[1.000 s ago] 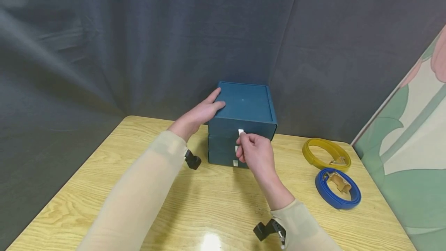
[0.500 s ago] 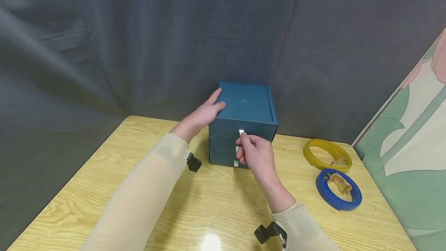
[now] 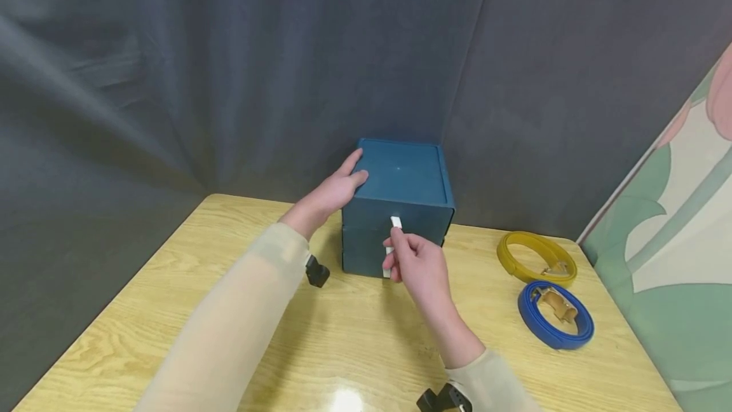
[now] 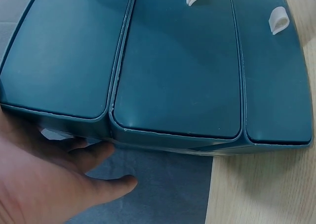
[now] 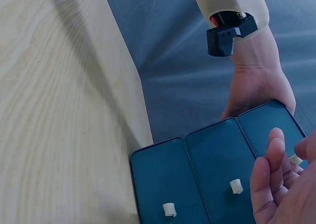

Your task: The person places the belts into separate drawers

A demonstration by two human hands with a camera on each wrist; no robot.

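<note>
pinched between thumb and forefinger of the right hand (image 3: 420, 266), the top white pull tab (image 3: 395, 222) sits mid-frame on the teal drawer box (image 3: 400, 177) front, facing the person; left hand (image 3: 334, 189) lies flat-fingered on the box's upper-left edge.

Left hand (image 3: 334, 191) at 11 o'clock, arm extended, palm flat, fingers straight, thumb spread. Right hand (image 3: 416, 264) at 1 o'clock, forearm angled up from lower right, thumb and forefinger raised and pinched together, remaining fingers loosely curled.
</note>
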